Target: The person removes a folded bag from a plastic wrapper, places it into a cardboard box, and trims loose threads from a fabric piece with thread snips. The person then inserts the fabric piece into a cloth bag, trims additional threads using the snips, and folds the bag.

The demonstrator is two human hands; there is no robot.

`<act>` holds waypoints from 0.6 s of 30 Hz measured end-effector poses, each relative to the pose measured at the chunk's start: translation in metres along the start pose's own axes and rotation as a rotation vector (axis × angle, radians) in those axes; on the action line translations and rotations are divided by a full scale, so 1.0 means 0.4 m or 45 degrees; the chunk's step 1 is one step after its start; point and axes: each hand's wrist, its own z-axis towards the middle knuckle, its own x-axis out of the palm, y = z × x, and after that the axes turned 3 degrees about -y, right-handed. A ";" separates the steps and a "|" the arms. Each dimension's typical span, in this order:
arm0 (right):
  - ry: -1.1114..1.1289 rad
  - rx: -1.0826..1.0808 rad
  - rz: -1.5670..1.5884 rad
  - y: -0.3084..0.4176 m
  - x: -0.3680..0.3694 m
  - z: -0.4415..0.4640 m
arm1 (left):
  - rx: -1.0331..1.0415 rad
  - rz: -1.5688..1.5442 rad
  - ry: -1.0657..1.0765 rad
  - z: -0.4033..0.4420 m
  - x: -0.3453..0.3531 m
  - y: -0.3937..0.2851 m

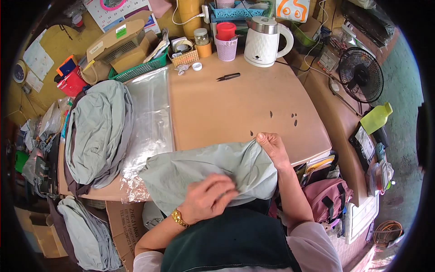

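A grey-green cloth (204, 165) lies over the front edge of the tan table (217, 109) and hangs toward the lap. At its upper right corner my right hand (273, 149) pinches the fabric between thumb and fingers. My left hand (210, 197), with a gold watch at the wrist, is over the lower middle of the cloth; its fingers are curled and blurred, and what they hold, if anything, cannot be made out. Small black thread snips (228, 77) lie farther back on the table.
Folded grey-green garments (97, 133) are piled at the left beside clear plastic bags (152, 113). A white kettle (263, 43), cups and baskets line the back. A black fan (361, 75) stands at the right; a pink bag (324, 199) sits below the table's right side.
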 end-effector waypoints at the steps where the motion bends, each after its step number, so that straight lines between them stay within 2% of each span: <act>1: 0.004 0.003 -0.001 0.001 0.004 -0.002 | -0.095 0.024 -0.091 0.020 0.000 -0.008; 2: 0.075 0.044 0.058 0.005 0.011 -0.004 | -0.099 0.025 -0.094 0.055 -0.008 -0.022; 4: 0.155 0.085 0.113 0.028 0.025 -0.010 | -0.208 0.359 -0.071 0.136 -0.028 -0.039; 5: 0.229 0.110 0.122 0.054 0.033 -0.015 | -0.209 0.363 -0.077 0.164 -0.026 -0.020; 6: 0.302 0.134 0.131 0.069 0.038 -0.018 | -0.028 0.468 -0.083 0.190 -0.022 0.005; 8: 0.386 0.101 0.156 0.073 0.032 -0.021 | 0.149 0.574 -0.086 0.204 -0.013 0.053; 10: 0.464 0.065 0.182 0.078 0.041 -0.024 | -0.222 -0.025 0.355 0.200 -0.009 0.095; 11: 0.277 -0.044 0.160 0.083 0.060 -0.026 | -0.622 -0.273 0.496 0.207 -0.018 0.091; 12: 0.090 -0.153 0.138 0.092 0.071 -0.027 | -0.619 -0.271 0.496 0.207 -0.015 0.093; 13: 0.089 -0.155 0.139 0.108 0.070 -0.031 | -0.633 -0.223 0.461 0.203 -0.010 0.095; 15: -0.266 -0.435 -0.484 0.153 0.069 -0.043 | -0.646 -0.176 0.427 0.195 0.002 0.095; 16: -0.266 -0.433 -0.484 0.175 0.071 -0.047 | -0.598 -0.191 0.351 0.190 0.010 0.091; 18: -0.133 -0.728 -1.178 0.204 0.082 -0.054 | -0.552 -0.210 0.282 0.183 0.020 0.091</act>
